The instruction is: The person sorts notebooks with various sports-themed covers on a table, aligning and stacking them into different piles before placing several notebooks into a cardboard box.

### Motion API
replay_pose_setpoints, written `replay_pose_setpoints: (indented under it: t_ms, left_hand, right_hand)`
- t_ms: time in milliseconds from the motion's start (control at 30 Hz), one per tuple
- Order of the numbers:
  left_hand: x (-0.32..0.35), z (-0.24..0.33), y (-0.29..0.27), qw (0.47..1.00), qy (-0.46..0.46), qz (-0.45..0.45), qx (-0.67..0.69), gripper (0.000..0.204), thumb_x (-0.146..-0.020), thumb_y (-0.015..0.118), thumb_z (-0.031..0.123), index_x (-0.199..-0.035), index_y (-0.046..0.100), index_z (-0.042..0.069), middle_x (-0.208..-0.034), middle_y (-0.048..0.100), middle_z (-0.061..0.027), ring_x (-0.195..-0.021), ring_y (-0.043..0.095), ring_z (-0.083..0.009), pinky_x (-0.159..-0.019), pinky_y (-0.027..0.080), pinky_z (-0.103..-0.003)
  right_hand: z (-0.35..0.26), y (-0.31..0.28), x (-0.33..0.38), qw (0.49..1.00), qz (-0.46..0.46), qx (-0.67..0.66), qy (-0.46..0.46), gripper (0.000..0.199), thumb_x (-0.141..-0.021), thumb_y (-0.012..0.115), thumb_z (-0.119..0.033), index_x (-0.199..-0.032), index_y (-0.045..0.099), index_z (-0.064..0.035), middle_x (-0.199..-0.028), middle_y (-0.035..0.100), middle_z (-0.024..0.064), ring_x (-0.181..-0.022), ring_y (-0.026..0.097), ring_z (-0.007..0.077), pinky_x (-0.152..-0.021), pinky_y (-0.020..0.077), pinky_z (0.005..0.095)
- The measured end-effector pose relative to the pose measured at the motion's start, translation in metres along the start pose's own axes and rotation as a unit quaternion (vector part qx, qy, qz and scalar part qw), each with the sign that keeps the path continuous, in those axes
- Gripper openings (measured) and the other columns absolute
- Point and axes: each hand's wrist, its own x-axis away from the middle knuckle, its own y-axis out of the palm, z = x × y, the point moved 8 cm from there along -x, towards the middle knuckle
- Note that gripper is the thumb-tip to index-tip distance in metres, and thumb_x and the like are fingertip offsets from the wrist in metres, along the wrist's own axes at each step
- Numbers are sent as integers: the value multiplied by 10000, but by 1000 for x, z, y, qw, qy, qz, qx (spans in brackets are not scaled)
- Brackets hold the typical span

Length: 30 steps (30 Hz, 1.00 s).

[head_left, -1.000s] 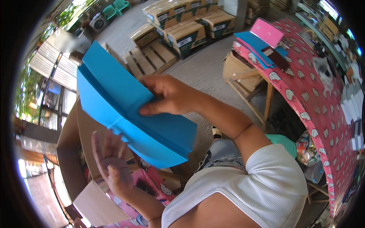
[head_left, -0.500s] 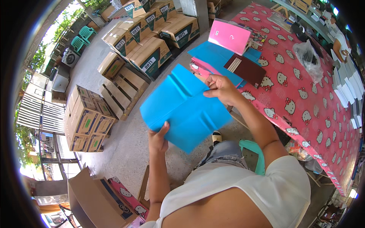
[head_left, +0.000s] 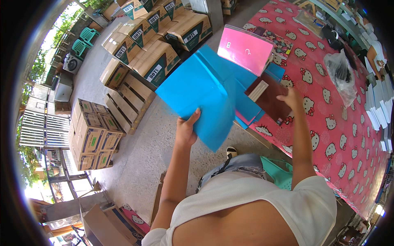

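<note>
Now the left hand (head_left: 186,130) alone gripped the blue folder (head_left: 193,90) near its lower edge, holding it up beside the desk (head_left: 340,117). The right hand (head_left: 293,102), also on the folder half a second earlier, had gone to the dark brown cover (head_left: 271,100) at the desk's edge, leaving the folder to one hand; whether its fingers had closed there, I could not tell.
</note>
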Motion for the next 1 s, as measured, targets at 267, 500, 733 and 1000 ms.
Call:
replay_pose_setpoints:
  t_ms: [267, 500, 733, 1000]
  left_hand:
    - [-54, -95, -28, 997, -80, 11, 5, 285, -837, 617, 83, -1110, 554, 27, -1090, 583, -104, -996, 567, -239, -840, 478, -392]
    - [-51, -83, 15, 966, -84, -32, 241, 473, -937, 461, 352, -1264, 404, 14, -1238, 489, -154, -1093, 518, -270, -924, 431, -423]
    - [-54, -88, -15, 998, -9, 48, 30, 386, -776, 619, -67, -1126, 495, 36, -1098, 585, -97, -998, 574, -198, -859, 467, -320]
    - [-40, -77, -23, 997, -9, 75, 12, 360, -807, 608, -11, -1146, 493, 32, -1107, 571, -108, -1021, 564, -216, -857, 477, -344]
  right_hand:
    - [-78, -98, 33, 128, -195, -932, -278, 278, -889, 470, -244, -1076, 537, -49, -836, 578, 66, -621, 534, 161, -529, 424, 281]
    - [-163, 58, 45, 977, -100, -95, -162, 474, -695, 730, -408, -844, 603, 24, -834, 626, 194, -782, 617, 317, -687, 484, 421]
    - [-198, -10, -15, 929, 195, 77, -304, 702, -548, 806, -434, -1082, 540, -64, -1085, 544, 143, -987, 534, 313, -791, 464, 370]
    - [-193, 18, -88, 926, -72, 175, -328, 840, -554, 808, -277, -1226, 394, 12, -1071, 560, 199, -991, 567, 353, -809, 495, 412]
